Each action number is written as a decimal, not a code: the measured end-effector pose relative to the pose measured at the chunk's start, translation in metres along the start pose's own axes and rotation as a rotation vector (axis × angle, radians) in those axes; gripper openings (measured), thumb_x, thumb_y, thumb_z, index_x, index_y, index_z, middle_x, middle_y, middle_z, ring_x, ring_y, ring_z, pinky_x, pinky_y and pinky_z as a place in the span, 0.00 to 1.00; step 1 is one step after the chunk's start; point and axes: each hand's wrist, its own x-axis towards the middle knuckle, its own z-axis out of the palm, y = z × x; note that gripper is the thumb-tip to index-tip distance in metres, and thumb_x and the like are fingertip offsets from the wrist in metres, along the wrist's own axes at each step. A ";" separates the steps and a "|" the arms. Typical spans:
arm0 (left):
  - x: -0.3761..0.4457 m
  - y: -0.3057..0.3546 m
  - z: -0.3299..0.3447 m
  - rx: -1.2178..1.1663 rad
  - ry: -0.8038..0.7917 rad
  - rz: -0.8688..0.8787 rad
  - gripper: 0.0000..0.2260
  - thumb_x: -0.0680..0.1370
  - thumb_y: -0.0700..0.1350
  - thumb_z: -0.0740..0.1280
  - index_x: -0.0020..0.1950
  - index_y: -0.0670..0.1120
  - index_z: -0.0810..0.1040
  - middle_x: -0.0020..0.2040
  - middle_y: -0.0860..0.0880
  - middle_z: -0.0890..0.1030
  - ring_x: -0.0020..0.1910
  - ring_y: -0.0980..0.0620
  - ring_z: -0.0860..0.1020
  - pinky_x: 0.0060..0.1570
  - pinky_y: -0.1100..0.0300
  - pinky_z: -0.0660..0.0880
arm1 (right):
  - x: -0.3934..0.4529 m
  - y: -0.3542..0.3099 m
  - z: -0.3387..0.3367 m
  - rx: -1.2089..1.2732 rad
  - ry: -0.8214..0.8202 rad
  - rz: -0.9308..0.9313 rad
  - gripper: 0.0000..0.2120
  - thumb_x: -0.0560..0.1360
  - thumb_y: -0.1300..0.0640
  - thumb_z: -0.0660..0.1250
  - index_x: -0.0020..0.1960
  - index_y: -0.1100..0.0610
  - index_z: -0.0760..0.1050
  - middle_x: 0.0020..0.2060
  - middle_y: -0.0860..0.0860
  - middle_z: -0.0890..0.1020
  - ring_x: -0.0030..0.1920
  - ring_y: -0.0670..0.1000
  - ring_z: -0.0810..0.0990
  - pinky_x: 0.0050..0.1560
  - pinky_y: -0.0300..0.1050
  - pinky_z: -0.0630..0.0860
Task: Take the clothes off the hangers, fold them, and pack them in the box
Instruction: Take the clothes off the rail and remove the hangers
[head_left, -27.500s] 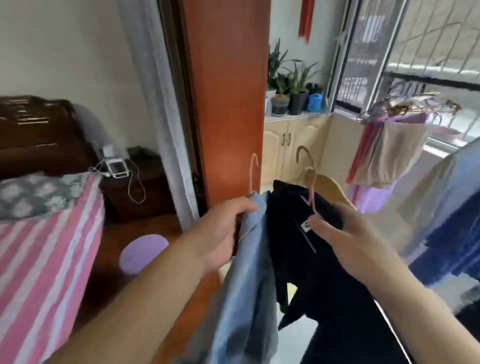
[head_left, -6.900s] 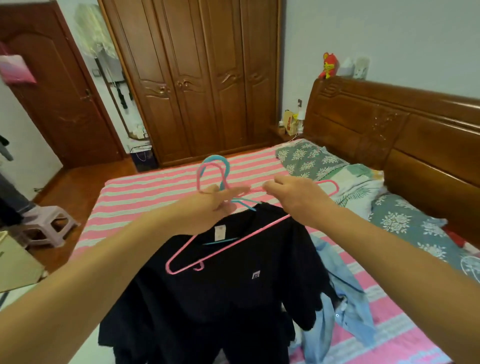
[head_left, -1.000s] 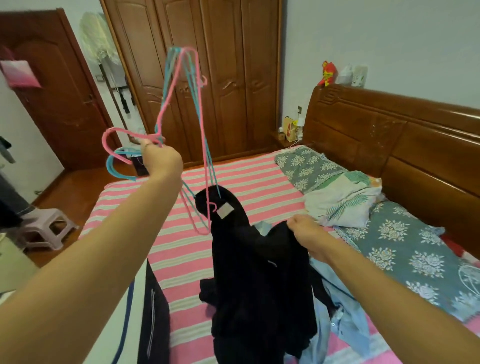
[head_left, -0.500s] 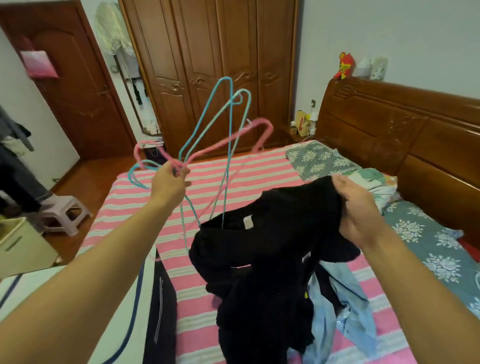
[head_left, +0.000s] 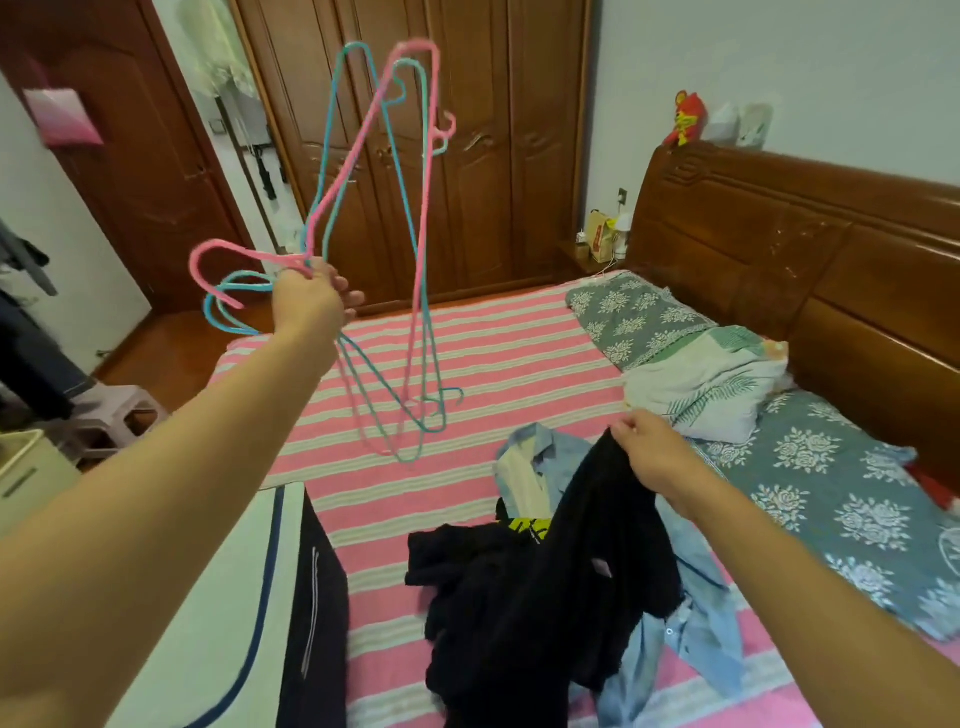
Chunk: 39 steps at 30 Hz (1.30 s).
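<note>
My left hand (head_left: 311, 304) grips a bundle of pink and blue wire hangers (head_left: 410, 223) by their necks, held up over the pink striped bed (head_left: 493, 358). No clothes hang on them. My right hand (head_left: 649, 449) pinches the top of a black garment (head_left: 561, 597), which trails down onto a heap on the bed. A light blue shirt (head_left: 696, 618) lies under and beside the black cloth. No box is in view.
A dark garment with a white stripe (head_left: 314, 597) hangs over the bed's near left edge. Pillows (head_left: 706, 384) and a floral cover lie by the wooden headboard (head_left: 810, 260). A wardrobe (head_left: 467, 130) stands behind; a small stool (head_left: 114, 415) sits on the floor at left.
The hangers have come free of the black garment and my left hand has swung them upright. My right hand has lowered the black garment toward the heap on the bed.
</note>
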 end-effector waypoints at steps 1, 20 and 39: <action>-0.001 -0.003 -0.005 0.095 0.025 0.051 0.11 0.87 0.46 0.55 0.47 0.48 0.71 0.41 0.47 0.76 0.39 0.50 0.80 0.42 0.52 0.80 | -0.002 -0.008 -0.005 0.024 0.024 -0.041 0.12 0.84 0.54 0.58 0.54 0.62 0.74 0.46 0.56 0.79 0.46 0.55 0.76 0.47 0.50 0.70; 0.008 -0.066 -0.080 0.511 0.057 0.072 0.11 0.85 0.43 0.57 0.67 0.45 0.72 0.58 0.43 0.77 0.57 0.43 0.75 0.55 0.47 0.74 | 0.068 -0.176 -0.023 0.768 0.247 -0.156 0.11 0.84 0.56 0.56 0.61 0.58 0.74 0.58 0.58 0.80 0.59 0.57 0.81 0.60 0.56 0.80; -0.185 -0.109 -0.041 0.554 -1.395 0.742 0.09 0.82 0.49 0.62 0.42 0.52 0.71 0.33 0.51 0.73 0.39 0.44 0.77 0.35 0.53 0.63 | -0.270 -0.021 0.040 -0.485 0.493 -0.129 0.26 0.79 0.43 0.62 0.67 0.62 0.75 0.64 0.61 0.77 0.65 0.57 0.72 0.70 0.51 0.64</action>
